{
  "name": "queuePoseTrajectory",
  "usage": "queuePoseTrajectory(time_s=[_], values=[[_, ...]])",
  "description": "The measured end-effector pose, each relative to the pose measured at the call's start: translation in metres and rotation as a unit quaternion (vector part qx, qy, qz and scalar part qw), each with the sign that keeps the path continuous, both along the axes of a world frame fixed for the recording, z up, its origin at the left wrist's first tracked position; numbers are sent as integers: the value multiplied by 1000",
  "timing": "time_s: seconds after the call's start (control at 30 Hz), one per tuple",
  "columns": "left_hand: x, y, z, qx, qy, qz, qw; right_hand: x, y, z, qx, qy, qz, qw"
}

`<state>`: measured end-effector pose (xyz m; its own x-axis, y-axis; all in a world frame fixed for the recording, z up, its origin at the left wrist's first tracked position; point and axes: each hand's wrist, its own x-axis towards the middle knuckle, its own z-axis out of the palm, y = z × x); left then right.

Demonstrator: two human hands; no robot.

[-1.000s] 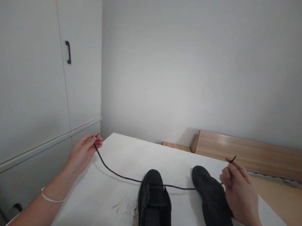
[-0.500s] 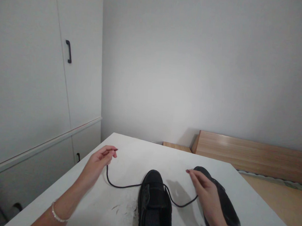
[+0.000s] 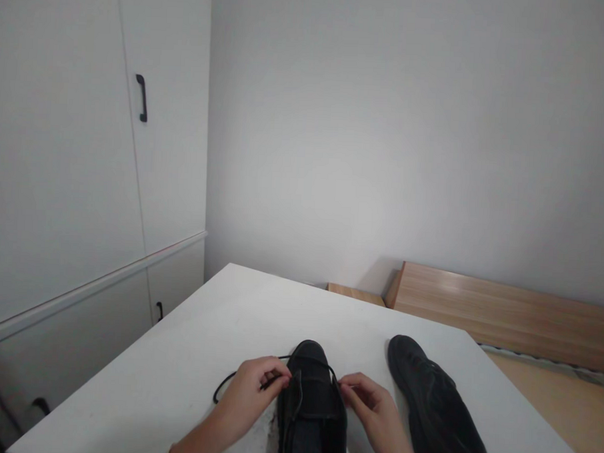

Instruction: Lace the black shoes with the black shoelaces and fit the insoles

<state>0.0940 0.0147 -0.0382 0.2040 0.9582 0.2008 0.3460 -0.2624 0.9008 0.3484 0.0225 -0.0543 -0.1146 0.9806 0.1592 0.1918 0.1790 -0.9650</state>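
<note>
Black lace (image 3: 221,387), pinched tight in my left hand (image 3: 252,388) and right hand (image 3: 374,406) flanking the shoe (image 3: 312,394), lies slack across its tongue.

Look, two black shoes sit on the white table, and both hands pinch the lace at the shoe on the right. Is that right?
Not quite. In the head view the left hand and right hand pinch the lace at the left shoe; the right shoe lies untouched.
</note>
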Motion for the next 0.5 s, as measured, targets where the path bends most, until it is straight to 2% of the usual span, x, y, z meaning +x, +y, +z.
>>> queuePoseTrajectory(time_s=[0.37,0.5], values=[[3,4,0,75,106,0,992,-2,-6,7,77,-105,-14,991],[7,5,3,100,124,6,987,-4,-6,13,115,-144,-44,982]])
